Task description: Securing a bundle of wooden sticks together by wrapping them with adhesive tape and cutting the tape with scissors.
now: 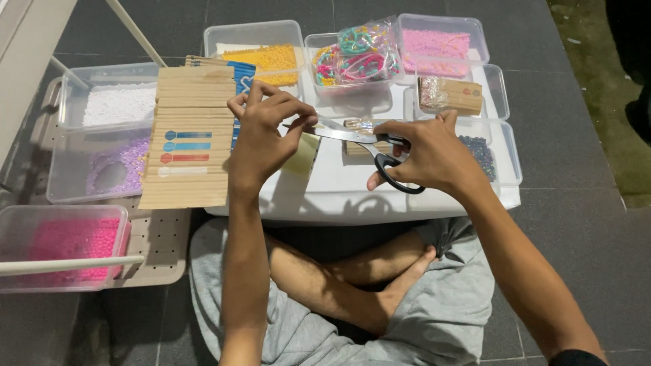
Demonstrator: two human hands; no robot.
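My right hand [427, 157] grips black-handled scissors [369, 144], their metal blades pointing left toward my left hand [266, 132]. My left hand's fingers are pinched together at the blade tips, probably on a thin string too fine to make out. Both hands hover over a low white table [339, 196], above my crossed legs. A pale yellow piece [303, 154] lies under my left hand.
Clear tubs hold beads: white [116, 103], purple [125, 163], pink [68, 245], yellow [268, 59], light pink [437, 44], dark [483, 152]. A bag of coloured bracelets [358, 54] sits at the back. Stacked wooden sticks [190, 139] lie at left; a wrapped stick bundle [451, 95] at right.
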